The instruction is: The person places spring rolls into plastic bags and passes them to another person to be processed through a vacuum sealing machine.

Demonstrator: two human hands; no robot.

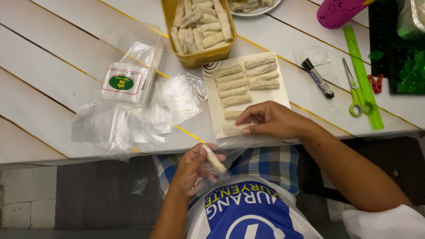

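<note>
My left hand (192,170) is below the table edge, holding a clear plastic bag (221,166) with one pale spring roll (214,158) in it. My right hand (272,120) reaches onto a white rectangular tray (283,95) and its fingertips pinch a spring roll (234,129) at the tray's near end. Several more rolls (245,77) lie in two rows on the tray. A yellow tub (201,57) behind the tray is full of rolls.
Loose clear bags (137,119) and a pack of bags (126,82) lie left of the tray. Right of it are a black marker (317,77), green scissors (355,95), a green ruler (364,79) and a red clip (376,83). A pink cup (338,12) stands at the back.
</note>
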